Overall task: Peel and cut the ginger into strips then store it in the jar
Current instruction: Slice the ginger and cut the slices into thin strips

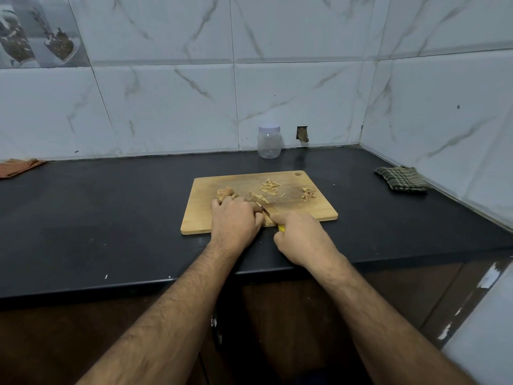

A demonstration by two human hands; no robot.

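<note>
Wooden cutting board [211, 218]: ginger [226, 193] just beyond both hands [236, 218].

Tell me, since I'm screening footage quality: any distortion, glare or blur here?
Head view: wide-angle lens bows the black countertop edge and tile lines; soft even light, no glare; small yellow-handled knife and pale ginger strips lack fine detail.

On the dark surface [111, 218] lies a wooden cutting board [319, 209]. The left hand [236, 220] presses down on a ginger piece [226, 193] on the board. The right hand [299, 237] grips a yellow-handled knife [268, 213], its blade between the two hands. Cut ginger strips [269, 187] and peels [308, 194] lie on the board. A closed clear jar [268, 141] stands near the tiled wall [166, 93].
</note>
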